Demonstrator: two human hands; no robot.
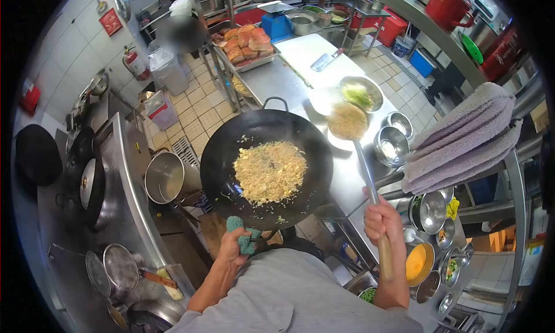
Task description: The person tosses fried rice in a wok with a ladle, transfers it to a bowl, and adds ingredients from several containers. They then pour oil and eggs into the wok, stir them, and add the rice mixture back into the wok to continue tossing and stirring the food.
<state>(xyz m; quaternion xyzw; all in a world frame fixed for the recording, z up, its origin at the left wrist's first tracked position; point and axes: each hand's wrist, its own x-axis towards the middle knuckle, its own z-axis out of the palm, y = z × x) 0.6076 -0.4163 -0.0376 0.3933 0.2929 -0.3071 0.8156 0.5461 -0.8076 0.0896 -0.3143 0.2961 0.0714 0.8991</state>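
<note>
A large black wok [225,160] is held in front of me, with fried rice [270,172] spread over its bottom and stray grains up its sides. My left hand [232,246] is closed on a green cloth [245,240] at the wok's near edge; the handle under it is hidden. In my right hand [381,220] is the wooden handle of a long ladle [366,164]. Its bowl, heaped with fried rice [347,121], is to the right of the wok, above white dishes that it partly covers. A steel bowl of shredded greens [361,94] stands just beyond.
A white cutting board [309,56] bears a cleaver [326,60]. Left of it is a tray of roasted meat [245,44]. A grey towel [462,139] hangs at right, above a pot of orange liquid [419,263]. A deep steel pot [167,177] is left of the wok.
</note>
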